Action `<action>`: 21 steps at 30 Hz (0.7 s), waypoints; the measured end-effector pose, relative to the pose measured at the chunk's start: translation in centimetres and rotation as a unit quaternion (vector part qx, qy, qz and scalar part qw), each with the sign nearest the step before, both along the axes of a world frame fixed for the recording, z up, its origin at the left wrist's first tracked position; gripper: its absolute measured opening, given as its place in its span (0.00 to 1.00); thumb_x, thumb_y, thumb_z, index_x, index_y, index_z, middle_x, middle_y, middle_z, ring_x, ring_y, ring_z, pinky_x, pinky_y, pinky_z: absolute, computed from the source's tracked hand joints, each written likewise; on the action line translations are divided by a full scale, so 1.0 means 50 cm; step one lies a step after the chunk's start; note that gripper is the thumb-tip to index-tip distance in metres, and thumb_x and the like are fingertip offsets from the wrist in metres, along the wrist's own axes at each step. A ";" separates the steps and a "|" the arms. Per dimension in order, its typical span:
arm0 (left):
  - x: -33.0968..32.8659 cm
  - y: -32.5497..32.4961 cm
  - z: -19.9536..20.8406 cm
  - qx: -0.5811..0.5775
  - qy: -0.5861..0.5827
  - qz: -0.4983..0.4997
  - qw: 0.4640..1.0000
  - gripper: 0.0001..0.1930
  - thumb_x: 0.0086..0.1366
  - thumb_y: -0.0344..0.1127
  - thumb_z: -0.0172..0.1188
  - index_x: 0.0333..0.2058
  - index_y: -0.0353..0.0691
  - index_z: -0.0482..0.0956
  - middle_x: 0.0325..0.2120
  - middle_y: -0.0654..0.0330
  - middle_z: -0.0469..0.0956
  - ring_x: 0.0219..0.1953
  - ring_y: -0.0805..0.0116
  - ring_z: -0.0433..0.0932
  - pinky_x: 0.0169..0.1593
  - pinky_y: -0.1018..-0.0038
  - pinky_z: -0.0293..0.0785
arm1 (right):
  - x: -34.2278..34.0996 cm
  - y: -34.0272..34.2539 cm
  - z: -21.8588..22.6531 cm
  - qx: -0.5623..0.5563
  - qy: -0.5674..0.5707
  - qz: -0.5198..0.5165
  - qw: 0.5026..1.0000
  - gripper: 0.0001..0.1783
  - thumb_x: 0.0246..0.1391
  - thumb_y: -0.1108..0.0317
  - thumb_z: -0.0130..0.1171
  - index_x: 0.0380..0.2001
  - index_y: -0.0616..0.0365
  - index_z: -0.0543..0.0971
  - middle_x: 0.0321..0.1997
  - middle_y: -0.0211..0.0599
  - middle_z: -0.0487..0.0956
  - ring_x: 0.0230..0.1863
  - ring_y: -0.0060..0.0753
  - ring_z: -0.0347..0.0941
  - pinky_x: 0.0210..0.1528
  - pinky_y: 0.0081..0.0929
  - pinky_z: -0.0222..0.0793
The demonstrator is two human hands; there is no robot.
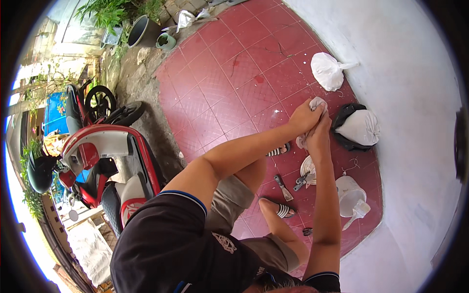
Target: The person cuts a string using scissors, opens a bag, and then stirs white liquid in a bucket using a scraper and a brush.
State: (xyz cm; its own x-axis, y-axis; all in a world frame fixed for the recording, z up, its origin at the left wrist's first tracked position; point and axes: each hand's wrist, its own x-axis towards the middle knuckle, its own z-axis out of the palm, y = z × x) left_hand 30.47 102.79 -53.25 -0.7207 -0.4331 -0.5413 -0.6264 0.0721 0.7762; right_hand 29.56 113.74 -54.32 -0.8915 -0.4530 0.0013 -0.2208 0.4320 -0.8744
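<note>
Both my hands are closed on a crumpled pale rag (317, 103), held out over the red tiled floor (234, 73). My left hand (304, 118) grips it from the left side. Against it, my right hand (320, 136) wraps the same cloth, and a loose end hangs below the fingers. The part inside both fists is hidden. Under the hands, a scraper with a wide blade (283, 188) lies on the tiles. Beside it another dark-handled tool (301, 181) rests against a whitish round item (308, 168), partly covered by my right forearm.
Along the white wall (405, 63) stand a knotted white plastic bag (326, 72), a white sack (359, 128) in black plastic, and a white bucket (346, 188) with a pale-smeared tool (360, 211) at its rim. Red-and-white motor scooter (132, 151) at left; plant pots (144, 31) far left.
</note>
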 end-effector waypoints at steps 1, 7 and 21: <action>0.022 -0.006 0.039 0.007 -0.021 0.017 1.000 0.36 0.67 0.64 0.49 0.57 0.35 0.72 0.49 0.40 0.79 0.55 0.41 0.76 0.59 0.58 0.69 | 0.003 0.008 0.027 0.005 0.037 0.046 0.998 0.21 0.68 0.58 0.47 0.51 0.67 0.66 0.50 0.57 0.74 0.45 0.54 0.78 0.47 0.40 0.75; 0.190 0.005 0.250 -0.167 -0.030 -0.091 0.981 0.35 0.69 0.63 0.45 0.55 0.33 0.74 0.50 0.39 0.78 0.54 0.39 0.76 0.59 0.56 0.69 | 0.010 -0.001 0.180 0.180 -0.204 0.285 0.919 0.34 0.59 0.68 0.56 0.66 0.61 0.57 0.59 0.59 0.68 0.61 0.62 0.66 0.60 0.49 0.67; 0.296 -0.268 0.391 0.047 0.060 0.121 0.990 0.32 0.74 0.59 0.39 0.56 0.36 0.76 0.49 0.39 0.79 0.54 0.40 0.76 0.59 0.56 0.70 | 0.086 -0.242 0.415 -0.133 -0.639 0.082 0.753 0.38 0.58 0.80 0.46 0.73 0.53 0.57 0.66 0.41 0.66 0.66 0.38 0.65 0.65 0.34 0.64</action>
State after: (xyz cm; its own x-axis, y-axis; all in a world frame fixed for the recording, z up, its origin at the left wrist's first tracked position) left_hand 45.25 89.40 -33.70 -0.6628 -0.5536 -0.5042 -0.5195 -0.1450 0.8421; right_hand 33.86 101.65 -33.58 -0.1740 -0.6924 -0.7003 0.8434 0.2624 -0.4689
